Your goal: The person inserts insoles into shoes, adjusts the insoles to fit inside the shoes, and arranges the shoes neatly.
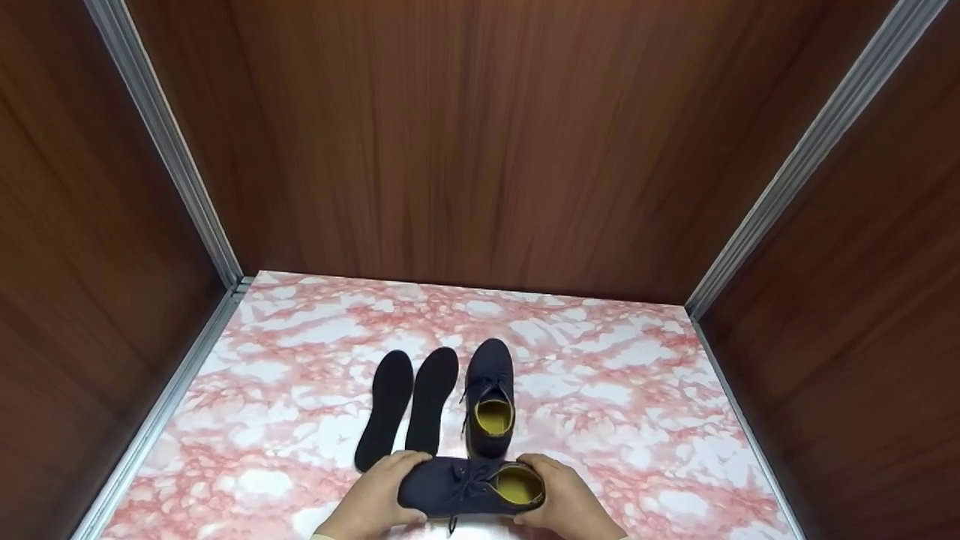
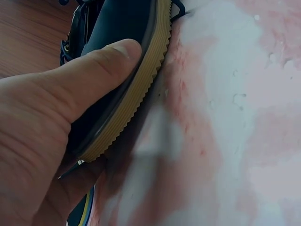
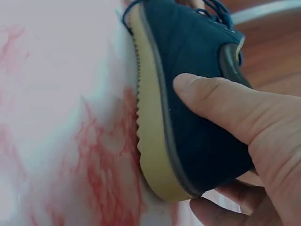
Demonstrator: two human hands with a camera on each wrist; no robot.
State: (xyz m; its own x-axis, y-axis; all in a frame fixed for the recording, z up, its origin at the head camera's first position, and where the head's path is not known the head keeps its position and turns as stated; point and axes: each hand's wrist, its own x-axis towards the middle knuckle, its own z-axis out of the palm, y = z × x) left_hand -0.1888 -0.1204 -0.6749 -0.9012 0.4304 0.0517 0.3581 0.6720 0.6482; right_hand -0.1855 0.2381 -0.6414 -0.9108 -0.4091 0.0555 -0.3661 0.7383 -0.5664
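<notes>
A dark navy lace-up shoe (image 1: 439, 486) with a yellow lining lies crosswise between both hands, its toe to the left. My left hand (image 1: 380, 491) grips the toe end; in the left wrist view its thumb (image 2: 124, 49) presses the upper just above the tan ridged sole (image 2: 134, 101). My right hand (image 1: 562, 495) holds the heel end, its thumb (image 3: 188, 84) on the side of the navy shoe (image 3: 197, 141) and its fingers round the back. The second navy shoe (image 1: 489, 367) stands just beyond, toe pointing away, its heel close behind the held one.
Two black insoles (image 1: 392, 382) lie side by side left of the second shoe, their near ends close to my left hand. The tabletop (image 1: 615, 405) has a red and white marbled surface. Brown wood-grain panels (image 1: 465, 150) with metal edge strips (image 1: 795, 165) enclose it at the back and sides.
</notes>
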